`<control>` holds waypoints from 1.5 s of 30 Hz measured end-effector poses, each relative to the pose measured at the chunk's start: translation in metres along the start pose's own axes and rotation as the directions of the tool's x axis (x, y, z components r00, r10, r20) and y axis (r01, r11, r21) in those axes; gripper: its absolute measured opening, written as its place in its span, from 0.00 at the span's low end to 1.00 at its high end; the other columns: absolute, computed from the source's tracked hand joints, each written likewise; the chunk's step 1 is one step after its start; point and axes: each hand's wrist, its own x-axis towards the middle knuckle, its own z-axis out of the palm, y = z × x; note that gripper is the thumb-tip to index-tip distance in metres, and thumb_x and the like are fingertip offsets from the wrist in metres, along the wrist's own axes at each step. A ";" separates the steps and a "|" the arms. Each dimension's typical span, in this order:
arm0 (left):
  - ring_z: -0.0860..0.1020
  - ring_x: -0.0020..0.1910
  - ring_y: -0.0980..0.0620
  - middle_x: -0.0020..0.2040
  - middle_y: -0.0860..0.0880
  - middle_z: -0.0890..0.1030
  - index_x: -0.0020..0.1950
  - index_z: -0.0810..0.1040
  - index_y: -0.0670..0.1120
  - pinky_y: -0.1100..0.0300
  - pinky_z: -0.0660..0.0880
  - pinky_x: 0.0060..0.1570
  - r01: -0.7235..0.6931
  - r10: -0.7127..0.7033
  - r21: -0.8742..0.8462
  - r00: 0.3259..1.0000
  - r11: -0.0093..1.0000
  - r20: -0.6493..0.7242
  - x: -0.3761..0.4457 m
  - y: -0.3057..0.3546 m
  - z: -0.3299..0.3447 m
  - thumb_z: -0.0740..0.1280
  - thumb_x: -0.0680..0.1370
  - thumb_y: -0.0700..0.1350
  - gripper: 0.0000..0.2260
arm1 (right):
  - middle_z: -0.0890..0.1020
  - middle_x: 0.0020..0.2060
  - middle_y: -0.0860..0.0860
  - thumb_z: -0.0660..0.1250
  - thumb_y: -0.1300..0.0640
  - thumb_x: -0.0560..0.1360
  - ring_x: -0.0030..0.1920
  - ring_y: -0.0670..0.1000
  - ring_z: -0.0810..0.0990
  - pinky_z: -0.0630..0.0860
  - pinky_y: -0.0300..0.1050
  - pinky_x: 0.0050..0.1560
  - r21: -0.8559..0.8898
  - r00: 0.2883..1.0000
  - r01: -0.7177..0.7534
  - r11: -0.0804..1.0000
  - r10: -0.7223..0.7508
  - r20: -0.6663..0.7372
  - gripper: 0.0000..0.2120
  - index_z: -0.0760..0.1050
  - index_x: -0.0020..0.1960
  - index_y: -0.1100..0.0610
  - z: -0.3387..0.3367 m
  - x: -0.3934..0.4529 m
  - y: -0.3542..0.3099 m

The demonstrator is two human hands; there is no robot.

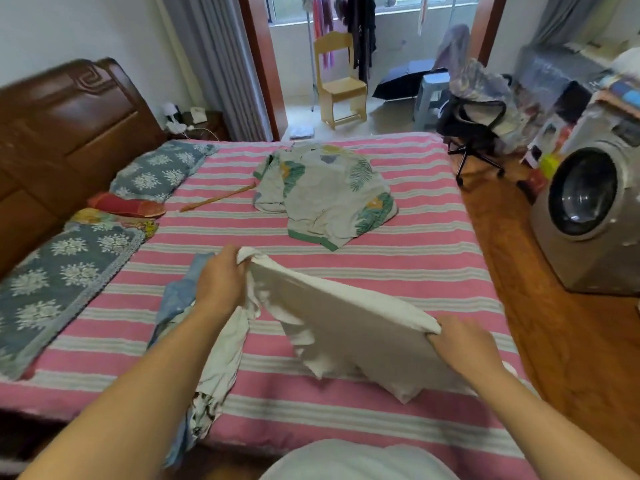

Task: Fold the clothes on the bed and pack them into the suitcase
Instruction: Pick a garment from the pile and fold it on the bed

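Note:
I hold a white garment (346, 320) stretched taut above the near part of the bed (415, 265). My left hand (221, 278) grips its far left corner and my right hand (464, 344) grips its near right corner. Its lower edge hangs down and touches the pink striped sheet. Under my left forearm lies a crumpled heap of a blue garment (180, 299) and another white one (225, 362), trailing over the near edge. A leaf-print garment (329, 192) lies loose further back in the middle of the bed. No suitcase is in view.
Blue patterned pillows (65, 282) and a red cushion (128, 206) line the wooden headboard (62, 133) on the left. A thin stick (218, 197) lies on the sheet. A washing machine (588, 216), office chair (474, 129) and clutter stand on the floor to the right.

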 end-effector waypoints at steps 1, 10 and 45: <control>0.76 0.49 0.42 0.55 0.42 0.80 0.61 0.76 0.45 0.50 0.71 0.45 -0.005 0.007 0.079 1.000 0.997 -0.023 -0.005 -0.001 0.003 0.63 0.82 0.42 0.08 | 0.83 0.46 0.50 0.62 0.46 0.79 0.45 0.56 0.81 0.68 0.47 0.37 -0.056 0.999 0.034 0.998 -0.034 -0.007 0.09 0.76 0.52 0.49 -0.012 0.002 -0.006; 0.78 0.55 0.62 0.57 0.58 0.82 0.64 0.77 0.54 0.64 0.73 0.55 -0.274 0.531 -0.551 0.755 0.788 0.385 -0.131 0.092 0.062 0.72 0.77 0.43 0.17 | 0.83 0.48 0.42 0.72 0.56 0.69 0.48 0.44 0.81 0.77 0.47 0.48 0.609 0.899 0.260 0.750 -0.418 0.132 0.16 0.77 0.56 0.46 -0.050 -0.013 -0.089; 0.84 0.52 0.50 0.51 0.48 0.86 0.57 0.82 0.49 0.56 0.81 0.55 0.319 0.097 -0.766 0.892 0.558 0.442 -0.165 0.096 -0.022 0.79 0.72 0.42 0.15 | 0.80 0.60 0.41 0.63 0.67 0.74 0.59 0.40 0.78 0.76 0.36 0.60 0.579 0.786 0.613 0.537 -0.485 -0.382 0.22 0.82 0.63 0.53 -0.039 -0.080 -0.092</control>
